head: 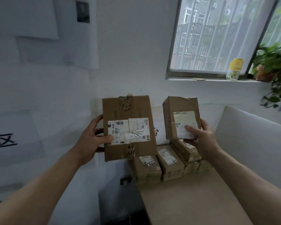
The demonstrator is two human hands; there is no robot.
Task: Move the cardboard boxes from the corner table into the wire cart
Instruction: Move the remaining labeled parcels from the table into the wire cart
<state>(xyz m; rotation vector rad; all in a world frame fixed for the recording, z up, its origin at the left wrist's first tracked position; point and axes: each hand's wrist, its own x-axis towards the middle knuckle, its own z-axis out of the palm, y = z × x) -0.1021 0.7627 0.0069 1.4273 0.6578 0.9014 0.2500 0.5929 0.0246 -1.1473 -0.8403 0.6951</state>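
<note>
Gripping a flat box, the left hand hung above the table; the right hand gripped a smaller box over the table's stacked boxes.

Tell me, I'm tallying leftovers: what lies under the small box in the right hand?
Labelled cardboard boxes on the table; the right hand and small box hide any farther back.

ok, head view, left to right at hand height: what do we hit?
Left hand → large flat cardboard box it grips → smaller cardboard box → right hand holding it → white panel at far right.
</note>
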